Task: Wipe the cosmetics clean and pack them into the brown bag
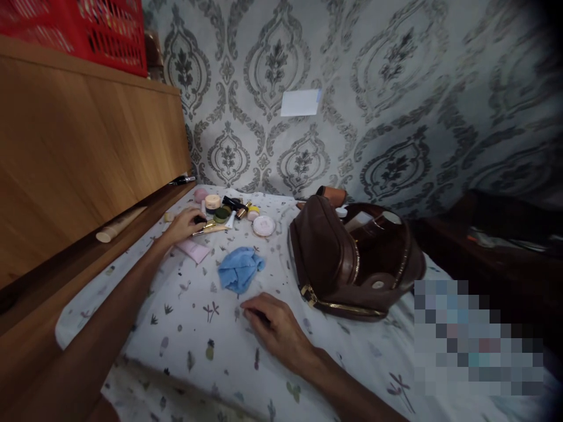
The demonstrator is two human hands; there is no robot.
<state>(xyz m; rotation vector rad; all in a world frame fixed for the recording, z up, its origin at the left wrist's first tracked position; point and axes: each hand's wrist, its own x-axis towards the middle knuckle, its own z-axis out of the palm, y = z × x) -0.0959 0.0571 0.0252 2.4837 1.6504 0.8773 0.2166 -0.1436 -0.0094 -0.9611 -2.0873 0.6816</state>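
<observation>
My left hand (187, 225) reaches in among the cosmetics, its fingers closed on a small black item (199, 220) with a gold part beside it; its kind is hard to make out. Around it are a jar with a peach lid (213, 203), a round dark green container (221, 215), makeup brushes (213, 230) and a pink tube (194, 250). A round pale compact (264, 225) lies to the right. My right hand (279, 328) rests on the patterned sheet with curled fingers and nothing visible in them, just below a crumpled blue cloth (240, 269).
An open brown bag (323, 252) with gold zips stands on the right, with items inside. A brown cylindrical item (333, 195) is behind it. The wooden cabinet (97, 129) on the left carries a red basket (109, 35). Patterned wallpaper (272, 64) closes off the back.
</observation>
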